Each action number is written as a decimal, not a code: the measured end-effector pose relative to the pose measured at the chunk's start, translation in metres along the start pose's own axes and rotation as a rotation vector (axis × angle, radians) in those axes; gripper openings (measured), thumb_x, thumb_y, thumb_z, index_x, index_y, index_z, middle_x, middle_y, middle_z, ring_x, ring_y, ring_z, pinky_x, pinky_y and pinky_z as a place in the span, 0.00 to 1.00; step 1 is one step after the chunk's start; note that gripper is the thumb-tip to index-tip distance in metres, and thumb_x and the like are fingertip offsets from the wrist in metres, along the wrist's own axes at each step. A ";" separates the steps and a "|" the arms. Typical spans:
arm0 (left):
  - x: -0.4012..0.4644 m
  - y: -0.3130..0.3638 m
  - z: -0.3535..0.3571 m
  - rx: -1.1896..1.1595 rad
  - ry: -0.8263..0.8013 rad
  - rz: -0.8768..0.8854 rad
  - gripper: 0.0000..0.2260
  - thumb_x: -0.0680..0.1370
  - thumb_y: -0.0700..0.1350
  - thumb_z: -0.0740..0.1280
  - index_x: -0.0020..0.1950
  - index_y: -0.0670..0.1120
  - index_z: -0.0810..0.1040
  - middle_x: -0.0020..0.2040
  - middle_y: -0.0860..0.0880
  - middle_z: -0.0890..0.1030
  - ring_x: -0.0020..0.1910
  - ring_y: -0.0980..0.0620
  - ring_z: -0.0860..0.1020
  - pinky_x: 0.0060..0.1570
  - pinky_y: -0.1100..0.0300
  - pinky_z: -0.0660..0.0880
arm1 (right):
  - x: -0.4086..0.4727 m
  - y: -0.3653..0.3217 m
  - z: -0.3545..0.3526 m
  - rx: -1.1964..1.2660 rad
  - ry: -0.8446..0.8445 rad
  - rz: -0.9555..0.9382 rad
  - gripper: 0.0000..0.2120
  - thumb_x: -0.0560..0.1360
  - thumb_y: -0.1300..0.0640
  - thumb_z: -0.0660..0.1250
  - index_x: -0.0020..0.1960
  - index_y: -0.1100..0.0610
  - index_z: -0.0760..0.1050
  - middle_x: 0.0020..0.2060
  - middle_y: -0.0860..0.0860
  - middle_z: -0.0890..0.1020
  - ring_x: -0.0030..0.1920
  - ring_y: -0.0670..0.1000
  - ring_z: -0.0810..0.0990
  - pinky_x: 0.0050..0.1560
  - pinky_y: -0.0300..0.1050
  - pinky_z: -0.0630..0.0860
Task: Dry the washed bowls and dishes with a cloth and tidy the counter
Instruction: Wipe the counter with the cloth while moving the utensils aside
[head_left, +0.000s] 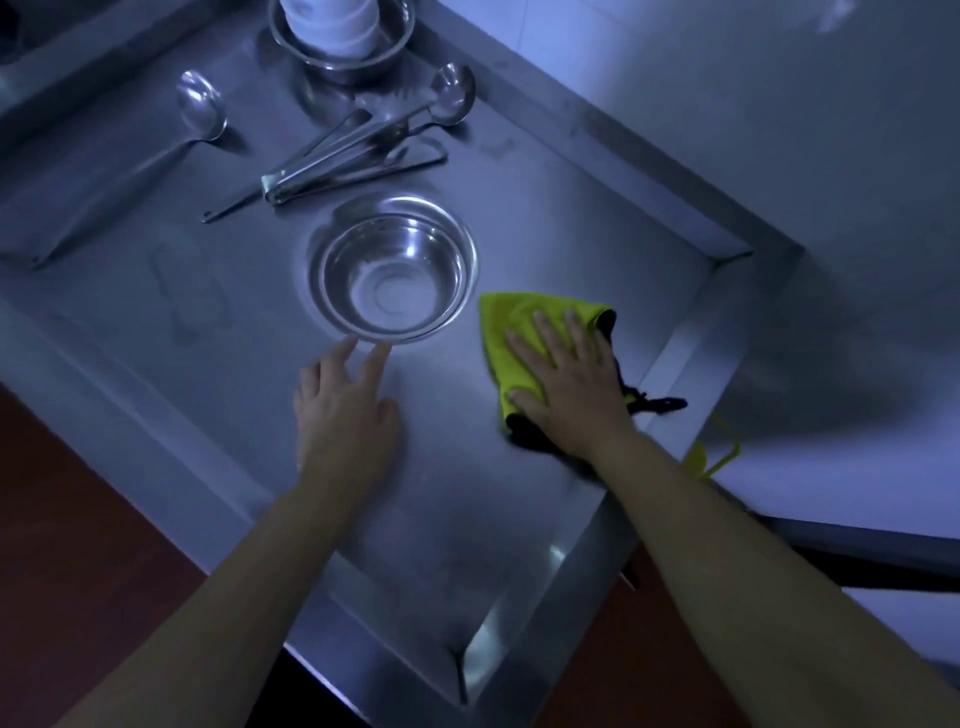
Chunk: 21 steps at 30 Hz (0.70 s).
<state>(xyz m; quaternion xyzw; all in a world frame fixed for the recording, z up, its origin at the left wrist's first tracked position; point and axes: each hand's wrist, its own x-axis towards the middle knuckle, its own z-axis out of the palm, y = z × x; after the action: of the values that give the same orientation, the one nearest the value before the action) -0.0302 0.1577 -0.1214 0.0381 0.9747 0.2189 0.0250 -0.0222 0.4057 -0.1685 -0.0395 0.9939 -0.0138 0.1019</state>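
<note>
Steel bowl (393, 270) is set upright at twelve o'clock from the left hand (345, 410), fingertips outstretched at its rim, while the cloth (511, 332) is pressed flat under the right hand (566, 379).

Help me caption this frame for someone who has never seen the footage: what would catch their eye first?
The bright yellow cloth stands out most, pressed flat on the steel counter under the right hand. Just left of it sits an empty shiny steel bowl, with the left hand's fingertips reaching its near rim. Farther back lie ladles and tongs, and stacked white bowls in a steel basin.
</note>
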 end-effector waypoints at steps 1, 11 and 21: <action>0.000 0.004 0.003 -0.009 0.005 0.010 0.27 0.70 0.36 0.68 0.69 0.46 0.71 0.69 0.38 0.68 0.61 0.34 0.67 0.61 0.44 0.63 | 0.011 0.018 -0.002 -0.007 0.001 0.046 0.30 0.76 0.36 0.54 0.76 0.40 0.53 0.77 0.49 0.54 0.77 0.59 0.48 0.72 0.60 0.49; -0.009 0.012 0.007 -0.020 -0.005 0.053 0.25 0.70 0.34 0.68 0.67 0.44 0.73 0.67 0.37 0.70 0.60 0.34 0.68 0.61 0.43 0.64 | 0.030 0.125 -0.030 -0.141 -0.092 0.306 0.28 0.80 0.40 0.46 0.77 0.44 0.44 0.78 0.52 0.48 0.77 0.58 0.47 0.74 0.56 0.45; -0.019 -0.005 -0.013 -0.088 -0.083 0.214 0.26 0.70 0.35 0.68 0.68 0.45 0.72 0.68 0.37 0.69 0.63 0.35 0.65 0.64 0.43 0.63 | -0.069 -0.002 -0.023 -0.125 -0.117 0.308 0.29 0.77 0.40 0.49 0.76 0.48 0.58 0.75 0.57 0.60 0.75 0.62 0.56 0.74 0.58 0.49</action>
<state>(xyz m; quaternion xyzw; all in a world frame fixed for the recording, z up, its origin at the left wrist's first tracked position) -0.0128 0.1455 -0.1111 0.1500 0.9526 0.2610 0.0437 0.0409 0.4096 -0.1316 0.1064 0.9794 0.0664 0.1580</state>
